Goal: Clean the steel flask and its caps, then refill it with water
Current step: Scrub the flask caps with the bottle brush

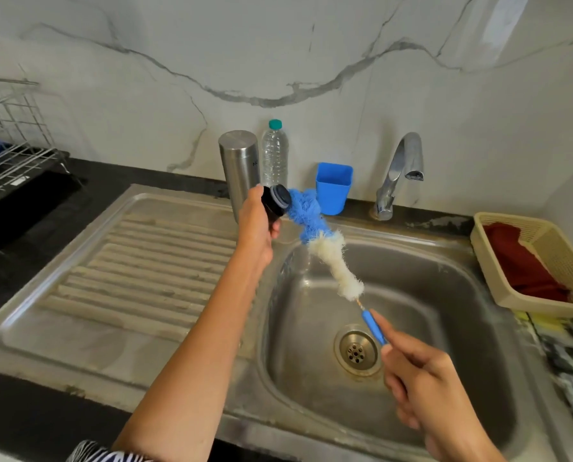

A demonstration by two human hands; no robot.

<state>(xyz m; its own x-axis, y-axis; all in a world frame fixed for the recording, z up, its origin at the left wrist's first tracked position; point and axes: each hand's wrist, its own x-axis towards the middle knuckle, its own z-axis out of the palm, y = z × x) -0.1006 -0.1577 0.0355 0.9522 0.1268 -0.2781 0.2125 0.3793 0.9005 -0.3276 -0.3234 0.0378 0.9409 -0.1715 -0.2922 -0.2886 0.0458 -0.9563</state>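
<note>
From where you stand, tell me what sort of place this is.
Most likely a home kitchen, at the washing-up spot: a steel sink with a ribbed drainboard, a tap against a marble-look wall, and a wire dish rack on the dark counter.

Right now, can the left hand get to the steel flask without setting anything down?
Probably not: the left hand grips the black cap, so it is occupied, though the steel flask stands just behind it with nothing between.
</note>
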